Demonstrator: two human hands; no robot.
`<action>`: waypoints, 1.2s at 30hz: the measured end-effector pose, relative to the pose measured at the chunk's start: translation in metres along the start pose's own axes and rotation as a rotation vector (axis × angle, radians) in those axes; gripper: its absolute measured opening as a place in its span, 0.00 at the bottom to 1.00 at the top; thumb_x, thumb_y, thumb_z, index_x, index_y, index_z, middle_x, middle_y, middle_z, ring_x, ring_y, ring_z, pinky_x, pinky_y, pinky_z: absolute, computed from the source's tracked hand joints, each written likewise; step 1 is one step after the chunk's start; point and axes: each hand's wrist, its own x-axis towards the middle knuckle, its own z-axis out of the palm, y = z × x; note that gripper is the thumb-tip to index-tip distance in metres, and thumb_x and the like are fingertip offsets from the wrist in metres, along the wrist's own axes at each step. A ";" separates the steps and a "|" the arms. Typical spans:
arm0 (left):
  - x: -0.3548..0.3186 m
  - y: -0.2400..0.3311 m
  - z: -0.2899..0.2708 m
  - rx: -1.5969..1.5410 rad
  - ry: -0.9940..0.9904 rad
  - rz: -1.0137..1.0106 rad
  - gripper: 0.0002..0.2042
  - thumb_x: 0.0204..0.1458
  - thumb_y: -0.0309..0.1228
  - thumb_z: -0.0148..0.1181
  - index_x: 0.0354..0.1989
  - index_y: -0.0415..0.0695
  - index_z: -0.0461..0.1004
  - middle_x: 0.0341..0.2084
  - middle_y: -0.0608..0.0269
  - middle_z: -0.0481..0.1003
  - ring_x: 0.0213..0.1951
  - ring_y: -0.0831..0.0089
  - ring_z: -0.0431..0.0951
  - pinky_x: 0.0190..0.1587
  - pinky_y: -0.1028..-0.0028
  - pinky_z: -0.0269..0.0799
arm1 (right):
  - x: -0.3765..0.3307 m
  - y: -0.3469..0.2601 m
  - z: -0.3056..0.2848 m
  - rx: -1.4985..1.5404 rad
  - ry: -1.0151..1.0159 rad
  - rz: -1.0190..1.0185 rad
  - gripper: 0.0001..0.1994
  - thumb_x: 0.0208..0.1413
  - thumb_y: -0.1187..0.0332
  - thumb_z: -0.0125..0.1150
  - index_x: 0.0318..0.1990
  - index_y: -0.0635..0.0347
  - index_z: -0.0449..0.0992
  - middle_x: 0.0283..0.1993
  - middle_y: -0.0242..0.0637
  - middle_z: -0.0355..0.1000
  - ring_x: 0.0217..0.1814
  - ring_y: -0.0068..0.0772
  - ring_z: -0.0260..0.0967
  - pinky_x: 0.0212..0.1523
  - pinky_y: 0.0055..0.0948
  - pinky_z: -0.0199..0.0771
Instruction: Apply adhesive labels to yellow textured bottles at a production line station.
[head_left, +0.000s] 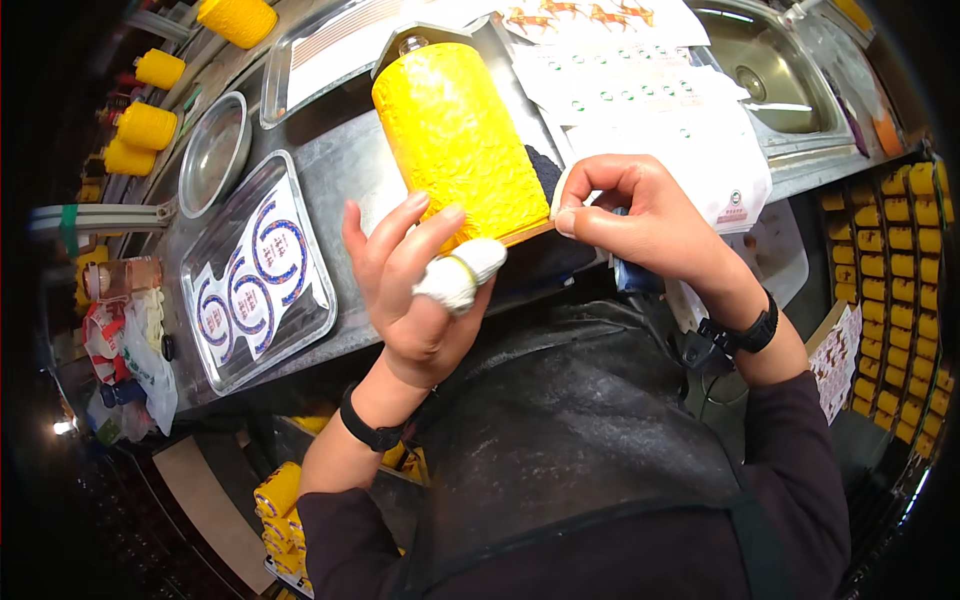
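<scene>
A large yellow bottle (450, 130) with a crinkled surface lies on its side on the metal counter, its clear neck pointing away from me. My left hand (415, 290) is beside its near left edge, fingers spread, fingertips overlapping the yellow surface; whether they touch it I cannot tell. White cloth (460, 278) held by a yellow band wraps the thumb of that hand. At the bottle's near right corner, my right hand (640, 205) pinches a thin pale strip (557, 188) between thumb and forefinger. The strip's full shape is hidden by the fingers.
On the left, a metal tray (325, 300) holds blue-patterned labels, with a round metal bowl (215, 155) behind it. White printed sheets (650, 110) cover the counter to the right, before a sink (770, 80). Yellow bottles (905, 280) fill a rack at far right.
</scene>
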 end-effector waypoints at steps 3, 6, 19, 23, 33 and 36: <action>0.019 0.006 0.005 0.027 -0.082 0.119 0.22 0.35 0.24 0.75 0.34 0.47 0.64 0.43 0.59 0.76 0.48 0.54 0.75 0.61 0.45 0.59 | -0.001 -0.001 0.001 -0.009 0.013 0.003 0.06 0.53 0.70 0.62 0.30 0.63 0.76 0.28 0.23 0.71 0.29 0.10 0.63 0.30 0.15 0.64; 0.027 0.007 0.013 -0.017 -0.127 0.158 0.21 0.34 0.24 0.74 0.32 0.47 0.64 0.42 0.59 0.76 0.47 0.53 0.76 0.59 0.45 0.62 | 0.000 0.001 0.002 0.011 0.010 0.058 0.07 0.52 0.69 0.63 0.30 0.64 0.76 0.27 0.25 0.71 0.30 0.12 0.64 0.31 0.18 0.67; -0.009 -0.002 0.012 -0.191 0.135 -0.099 0.18 0.38 0.21 0.74 0.39 0.44 0.74 0.42 0.59 0.76 0.49 0.52 0.76 0.59 0.46 0.66 | -0.003 -0.012 0.006 0.016 0.013 -0.005 0.04 0.53 0.72 0.62 0.30 0.63 0.75 0.31 0.23 0.71 0.31 0.09 0.63 0.32 0.14 0.64; -0.004 0.000 0.004 -0.044 0.024 0.000 0.20 0.38 0.23 0.74 0.39 0.47 0.71 0.43 0.60 0.76 0.50 0.53 0.75 0.60 0.45 0.62 | 0.000 -0.005 0.005 0.001 0.007 -0.021 0.04 0.53 0.72 0.62 0.30 0.62 0.75 0.31 0.23 0.71 0.31 0.09 0.63 0.32 0.14 0.64; 0.005 -0.002 0.015 -0.124 0.104 0.029 0.18 0.33 0.23 0.75 0.33 0.44 0.72 0.41 0.60 0.76 0.48 0.53 0.75 0.55 0.50 0.70 | 0.003 -0.001 0.010 0.001 -0.005 -0.007 0.05 0.53 0.71 0.63 0.31 0.62 0.76 0.30 0.23 0.70 0.31 0.10 0.62 0.31 0.15 0.64; -0.004 0.004 0.015 -0.144 0.148 -0.165 0.19 0.34 0.22 0.76 0.36 0.45 0.73 0.41 0.61 0.76 0.48 0.54 0.75 0.56 0.52 0.70 | 0.002 -0.004 0.010 0.008 0.023 -0.052 0.05 0.53 0.70 0.63 0.30 0.62 0.76 0.30 0.22 0.69 0.31 0.09 0.62 0.31 0.14 0.63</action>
